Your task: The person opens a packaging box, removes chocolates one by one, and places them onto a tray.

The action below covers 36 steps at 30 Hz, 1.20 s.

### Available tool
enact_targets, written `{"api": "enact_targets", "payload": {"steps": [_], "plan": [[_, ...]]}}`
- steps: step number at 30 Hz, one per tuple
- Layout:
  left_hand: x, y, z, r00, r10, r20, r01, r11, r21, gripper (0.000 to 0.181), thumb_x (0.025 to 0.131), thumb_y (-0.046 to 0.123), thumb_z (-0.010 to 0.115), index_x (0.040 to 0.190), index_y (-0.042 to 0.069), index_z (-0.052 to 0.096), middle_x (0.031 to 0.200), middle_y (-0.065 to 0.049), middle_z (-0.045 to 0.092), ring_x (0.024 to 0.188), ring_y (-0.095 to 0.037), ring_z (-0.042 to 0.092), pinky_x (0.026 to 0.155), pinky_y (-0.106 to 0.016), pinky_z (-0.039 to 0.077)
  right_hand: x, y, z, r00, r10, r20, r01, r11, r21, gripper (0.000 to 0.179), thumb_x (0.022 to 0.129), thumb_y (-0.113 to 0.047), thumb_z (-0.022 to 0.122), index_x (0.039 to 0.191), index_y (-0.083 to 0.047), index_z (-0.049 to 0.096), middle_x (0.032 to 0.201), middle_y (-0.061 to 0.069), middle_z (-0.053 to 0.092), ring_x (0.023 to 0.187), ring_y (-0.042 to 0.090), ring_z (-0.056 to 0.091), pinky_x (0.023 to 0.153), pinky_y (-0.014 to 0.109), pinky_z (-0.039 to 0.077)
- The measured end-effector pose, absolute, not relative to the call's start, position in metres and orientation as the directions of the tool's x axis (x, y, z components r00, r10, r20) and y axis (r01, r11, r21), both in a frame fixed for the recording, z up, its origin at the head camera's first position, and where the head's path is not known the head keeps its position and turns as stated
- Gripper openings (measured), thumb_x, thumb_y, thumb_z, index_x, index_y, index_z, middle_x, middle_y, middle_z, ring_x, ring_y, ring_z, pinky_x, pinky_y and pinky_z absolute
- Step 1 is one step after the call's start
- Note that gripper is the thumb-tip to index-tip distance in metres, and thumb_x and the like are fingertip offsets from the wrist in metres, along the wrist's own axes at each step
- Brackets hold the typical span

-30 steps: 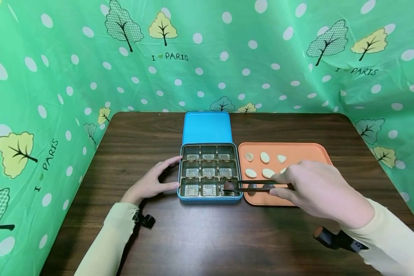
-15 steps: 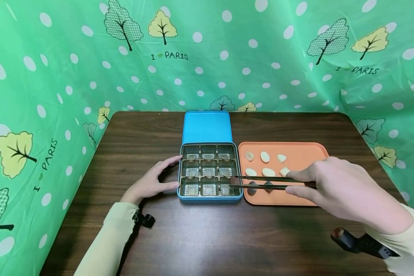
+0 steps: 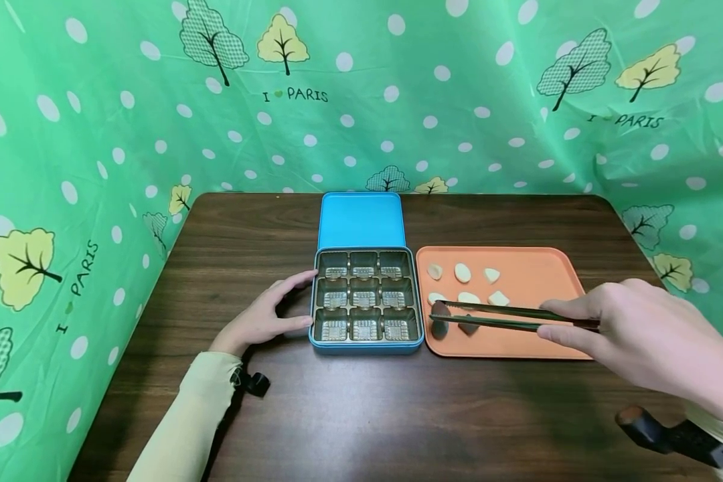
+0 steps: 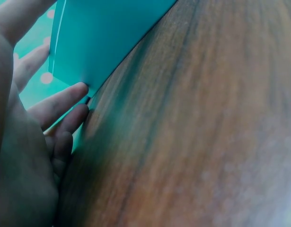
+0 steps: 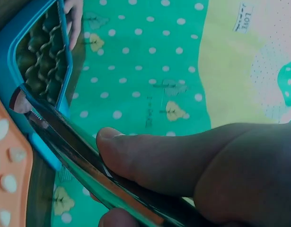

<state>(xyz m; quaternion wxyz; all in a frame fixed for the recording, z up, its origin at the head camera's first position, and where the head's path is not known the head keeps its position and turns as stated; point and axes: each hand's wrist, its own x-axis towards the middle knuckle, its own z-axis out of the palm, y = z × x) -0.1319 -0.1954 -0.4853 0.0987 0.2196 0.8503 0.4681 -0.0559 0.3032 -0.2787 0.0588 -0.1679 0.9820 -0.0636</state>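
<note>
My right hand (image 3: 645, 341) pinches dark tongs (image 3: 518, 317) between thumb and fingers. Their tips hold a brown chocolate (image 3: 440, 310) above the left end of an orange tray (image 3: 536, 268). In the right wrist view the tongs run up from the thumb, with the brown chocolate (image 5: 20, 101) at their far end. A blue tin (image 3: 367, 348) stands left of the tray, its insert (image 3: 364, 294) divided into several compartments. My left hand (image 3: 265, 318) touches the tin's left side with spread fingers; in the left wrist view fingertips (image 4: 81, 90) rest at its wall.
Several white pieces (image 3: 462, 273) lie in rows on the tray, with dark pieces (image 3: 468, 327) at its front. The tin's blue lid (image 3: 361, 219) lies behind it. Green patterned cloth (image 3: 349, 100) hangs behind and beside the brown table (image 3: 337, 415).
The right hand has moved to the right with the tongs, carrying the brown chocolate out of the tin's front right compartment to over the tray. The left hand stays at the tin.
</note>
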Motion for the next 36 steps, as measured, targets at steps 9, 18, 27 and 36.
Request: {"api": "enact_targets", "payload": {"steps": [9, 18, 27, 36], "plan": [[-0.131, -0.196, -0.485, -0.885, 0.464, 0.041, 0.28, 0.459, 0.843, 0.082, 0.094, 0.031, 0.082, 0.162, 0.037, 0.038, 0.165, 0.005, 0.04, 0.151, -0.024, 0.034, 0.121, -0.06, 0.027, -0.051, 0.337, -0.292, -0.952, -0.254, -0.172, -0.235, 0.964, -0.123, 0.042, 0.095, -0.045, 0.077, 0.12, -0.011, 0.081, 0.069, -0.01, 0.07, 0.045, 0.008, 0.031, 0.046, 0.028, 0.021], [-0.13, -0.194, -0.484, -0.883, 0.468, 0.037, 0.277, 0.455, 0.846, 0.081, 0.094, 0.031, 0.082, 0.162, 0.036, 0.038, 0.165, 0.005, 0.04, 0.151, -0.025, 0.034, 0.12, -0.06, 0.027, -0.048, 0.366, -0.306, -0.967, -0.194, -0.166, -0.181, 0.98, -0.089, 0.057, 0.093, -0.043, 0.079, 0.125, 0.003, 0.075, 0.056, -0.007, 0.054, 0.046, 0.009, 0.025, 0.045, 0.028, 0.024], [-0.131, -0.195, -0.486, -0.883, 0.468, 0.039, 0.28, 0.458, 0.844, 0.081, 0.094, 0.031, 0.082, 0.162, 0.037, 0.039, 0.165, 0.006, 0.04, 0.151, -0.024, 0.034, 0.121, -0.059, 0.027, -0.048, 0.38, -0.314, -0.976, -0.159, -0.149, -0.152, 0.987, -0.058, 0.056, 0.091, -0.042, 0.081, 0.122, 0.004, 0.076, 0.053, -0.006, 0.038, 0.045, 0.011, 0.026, 0.045, 0.027, 0.023], [-0.132, -0.194, -0.487, -0.883, 0.468, 0.04, 0.278, 0.451, 0.848, 0.081, 0.094, 0.03, 0.082, 0.162, 0.037, 0.039, 0.165, 0.006, 0.04, 0.151, -0.024, 0.034, 0.121, -0.06, 0.026, -0.049, 0.383, -0.319, -0.98, -0.135, -0.148, -0.128, 0.99, -0.056, 0.056, 0.09, -0.04, 0.082, 0.12, 0.007, 0.075, 0.048, -0.005, 0.036, 0.042, 0.012, 0.027, 0.044, 0.027, 0.023]]}}
